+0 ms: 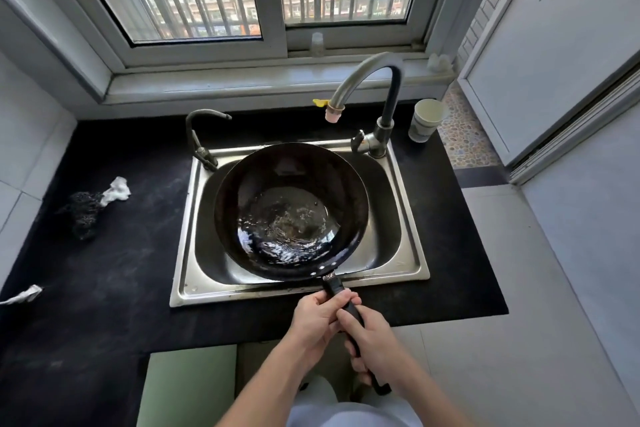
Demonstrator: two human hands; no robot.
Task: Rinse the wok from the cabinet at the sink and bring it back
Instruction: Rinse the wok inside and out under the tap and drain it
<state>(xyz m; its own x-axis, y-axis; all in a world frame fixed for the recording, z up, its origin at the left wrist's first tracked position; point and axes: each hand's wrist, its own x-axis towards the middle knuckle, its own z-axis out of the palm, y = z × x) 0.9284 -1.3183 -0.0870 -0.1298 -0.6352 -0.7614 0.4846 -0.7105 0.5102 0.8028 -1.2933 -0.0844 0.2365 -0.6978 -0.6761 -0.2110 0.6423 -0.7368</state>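
A dark round wok sits over the steel sink, with rippling water pooled in its bottom. Its black handle reaches back over the sink's front rim toward me. My left hand is wrapped around the handle just behind the rim. My right hand grips the same handle further back, near its end. The tall curved tap arches over the back right of the sink, and no water stream shows from its spout.
A small second tap stands at the sink's back left. A paper cup stands on the black counter right of the tall tap. A dark scourer and a white rag lie on the left. Green cabinet door below.
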